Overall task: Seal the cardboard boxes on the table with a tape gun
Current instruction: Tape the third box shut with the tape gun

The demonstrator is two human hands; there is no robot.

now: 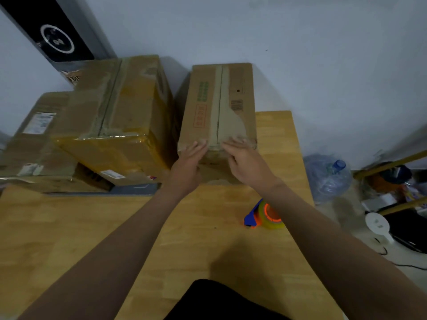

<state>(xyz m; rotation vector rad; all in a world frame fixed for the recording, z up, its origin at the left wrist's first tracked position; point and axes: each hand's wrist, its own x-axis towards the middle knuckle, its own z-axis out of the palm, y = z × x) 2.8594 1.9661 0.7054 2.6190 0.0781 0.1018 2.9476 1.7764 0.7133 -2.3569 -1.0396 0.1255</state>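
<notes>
Pressing down on the near end of the tall brown cardboard box point(217, 105), the left hand point(188, 158) and the right hand point(246, 158) lay flat on either side of its centre seam. Their fingers were straight and slightly spread, gripping nothing. That hold looked meant to keep the two top flaps level and closed so that tape could be run along the gap. The box stood at the far middle of the pale wooden table point(92, 239), close to the wall, with its long seam pointing toward the person. Its top was scuffed, with a pale strip of old tape or torn paper along the seam, green and red print on the left flap and a barcode on the right. The blue and orange tape gun with its yellowish roll point(263, 215) lay untouched on the table near the right forearm, probably parked within easy reach. A larger brown box wrapped in glossy yellowish tape point(120, 107) sat just beside the first, on its left.
</notes>
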